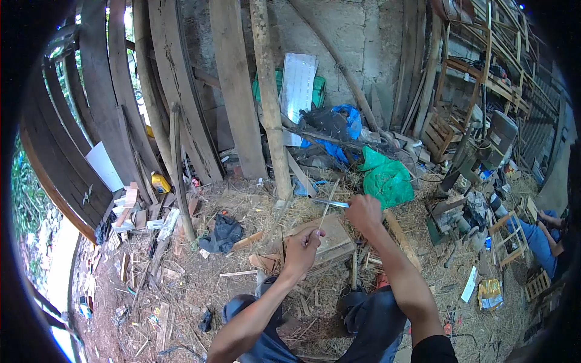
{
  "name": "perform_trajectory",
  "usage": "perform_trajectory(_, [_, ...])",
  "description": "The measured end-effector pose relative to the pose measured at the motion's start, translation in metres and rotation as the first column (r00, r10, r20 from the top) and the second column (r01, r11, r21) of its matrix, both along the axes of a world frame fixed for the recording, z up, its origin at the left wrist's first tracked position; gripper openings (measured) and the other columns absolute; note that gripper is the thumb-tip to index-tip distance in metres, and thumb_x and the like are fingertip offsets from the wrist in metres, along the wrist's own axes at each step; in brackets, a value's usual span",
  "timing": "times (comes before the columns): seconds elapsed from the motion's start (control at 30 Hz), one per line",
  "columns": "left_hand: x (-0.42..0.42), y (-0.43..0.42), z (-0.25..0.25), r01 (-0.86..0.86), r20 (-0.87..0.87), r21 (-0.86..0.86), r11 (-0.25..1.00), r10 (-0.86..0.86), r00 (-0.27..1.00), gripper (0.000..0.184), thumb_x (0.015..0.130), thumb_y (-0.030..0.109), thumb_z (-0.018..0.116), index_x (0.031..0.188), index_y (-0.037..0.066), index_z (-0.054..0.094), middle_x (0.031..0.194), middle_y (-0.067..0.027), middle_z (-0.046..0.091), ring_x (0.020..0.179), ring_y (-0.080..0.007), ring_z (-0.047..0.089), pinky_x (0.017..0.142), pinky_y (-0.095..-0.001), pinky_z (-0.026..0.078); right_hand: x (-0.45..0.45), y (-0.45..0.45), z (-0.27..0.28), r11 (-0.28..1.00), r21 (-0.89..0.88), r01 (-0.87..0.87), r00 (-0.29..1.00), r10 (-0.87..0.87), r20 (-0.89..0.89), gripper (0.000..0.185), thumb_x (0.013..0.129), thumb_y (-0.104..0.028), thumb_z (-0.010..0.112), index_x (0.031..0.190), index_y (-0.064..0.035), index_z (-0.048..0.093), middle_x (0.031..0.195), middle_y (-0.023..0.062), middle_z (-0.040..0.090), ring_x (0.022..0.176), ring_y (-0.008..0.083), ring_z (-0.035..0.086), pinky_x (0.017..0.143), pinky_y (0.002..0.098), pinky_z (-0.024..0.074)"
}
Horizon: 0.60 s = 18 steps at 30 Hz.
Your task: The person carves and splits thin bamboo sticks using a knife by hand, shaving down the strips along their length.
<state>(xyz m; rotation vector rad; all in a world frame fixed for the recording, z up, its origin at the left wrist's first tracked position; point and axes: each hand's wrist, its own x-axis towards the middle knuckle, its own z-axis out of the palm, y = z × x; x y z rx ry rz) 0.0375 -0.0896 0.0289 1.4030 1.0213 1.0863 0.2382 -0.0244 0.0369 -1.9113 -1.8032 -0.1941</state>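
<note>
My left hand is closed round the lower end of a thin pale strip, which points up and slightly right. To its right, my right hand grips a knife whose blade reaches left across the strip. The knife's handle is hidden in my fingers. Below and between the hands lies a wooden block on the ground, in front of my knees.
A green bag and blue tarp lie ahead near a wooden post. A black plastic bag sits left. Another person sits at far right by a wooden frame. Straw and scraps litter the ground.
</note>
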Motion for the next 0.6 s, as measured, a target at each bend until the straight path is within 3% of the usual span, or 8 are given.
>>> perform_trajectory(0.13, [-0.002,-0.005,0.006,0.022,-0.028,-0.036,0.999,-0.023,0.999,0.019,0.094,0.017,0.051,0.096,0.001,0.062,0.069,0.0024,0.05,0.062,-0.0064,0.041,0.056,-0.0233,0.035,0.025,0.013,-0.011,0.991,-0.096,0.092,0.995,-0.088,0.052,0.018,0.074,-0.018,0.059,0.077,-0.003,0.069,0.077,0.0213,0.065,0.068,0.0377,0.065,0.063,0.0455,0.0522])
perform_trajectory(0.23, [-0.005,-0.006,-0.012,0.105,0.053,-0.102,0.989,-0.1,0.994,0.02,0.096,0.021,0.049,0.096,0.004,0.06,0.067,0.0039,0.044,0.055,-0.0026,0.036,0.047,-0.0202,0.03,0.051,0.015,-0.013,0.967,-0.144,0.209,0.977,-0.213,-0.014,0.021,0.076,-0.017,0.059,0.082,0.0006,0.067,0.086,0.023,0.065,0.077,0.0389,0.065,0.067,0.0473,0.0517])
perform_trajectory(0.3, [-0.008,-0.01,-0.019,0.131,-0.1,0.056,0.99,-0.125,0.987,0.023,0.097,0.024,0.047,0.097,0.005,0.06,0.068,0.0037,0.043,0.054,-0.0025,0.035,0.046,-0.0199,0.03,0.068,0.01,-0.012,0.884,-0.234,0.404,0.88,-0.446,-0.165,0.022,0.078,-0.017,0.058,0.082,0.0026,0.067,0.089,0.024,0.065,0.078,0.0404,0.064,0.071,0.0474,0.0517])
perform_trajectory(0.33, [-0.011,-0.01,-0.016,0.129,-0.102,0.057,0.99,-0.123,0.987,0.023,0.097,0.024,0.047,0.097,0.005,0.06,0.068,0.0037,0.043,0.054,-0.0025,0.035,0.046,-0.0199,0.03,0.067,0.007,-0.018,0.885,-0.234,0.402,0.88,-0.444,-0.168,0.022,0.078,-0.017,0.058,0.082,0.0026,0.067,0.089,0.024,0.065,0.078,0.0404,0.064,0.071,0.0474,0.0517])
perform_trajectory(0.43, [-0.013,-0.013,0.006,0.199,-0.014,-0.154,0.968,-0.204,0.979,0.024,0.098,0.025,0.044,0.103,0.006,0.057,0.069,0.0037,0.041,0.052,-0.003,0.033,0.044,-0.0198,0.029,0.059,-0.001,-0.023,0.907,-0.128,0.401,0.9,-0.417,-0.13,0.022,0.077,-0.019,0.059,0.079,0.0006,0.068,0.081,0.0253,0.065,0.071,0.0396,0.064,0.067,0.0464,0.0522])
perform_trajectory(0.5, [-0.011,-0.012,0.028,0.24,0.188,-0.345,0.907,-0.183,0.965,0.023,0.099,0.025,0.041,0.108,0.007,0.053,0.069,0.0039,0.039,0.051,-0.0033,0.03,0.042,-0.0196,0.026,0.038,-0.004,-0.01,0.978,0.006,0.211,0.943,-0.202,-0.265,0.019,0.076,-0.02,0.062,0.071,-0.0028,0.068,0.068,0.024,0.062,0.065,0.0382,0.063,0.062,0.0458,0.0517])
perform_trajectory(0.53, [-0.01,-0.011,0.03,0.241,0.19,-0.344,0.907,-0.184,0.964,0.023,0.099,0.025,0.041,0.108,0.007,0.053,0.069,0.0039,0.039,0.051,-0.0033,0.03,0.042,-0.0196,0.026,0.028,-0.004,-0.008,0.977,0.007,0.211,0.943,-0.202,-0.264,0.019,0.076,-0.02,0.062,0.071,-0.0028,0.068,0.068,0.024,0.062,0.065,0.0382,0.063,0.062,0.0458,0.0517])
perform_trajectory(0.6, [-0.011,-0.01,0.033,0.213,0.236,-0.27,0.939,-0.15,0.96,0.02,0.099,0.021,0.04,0.104,0.007,0.053,0.067,0.0038,0.039,0.051,-0.0025,0.031,0.042,-0.0184,0.026,0.005,-0.003,-0.006,0.983,0.164,0.077,0.937,-0.016,-0.349,0.016,0.072,-0.02,0.064,0.065,-0.0063,0.066,0.059,0.0208,0.059,0.061,0.0363,0.062,0.059,0.0457,0.0503])
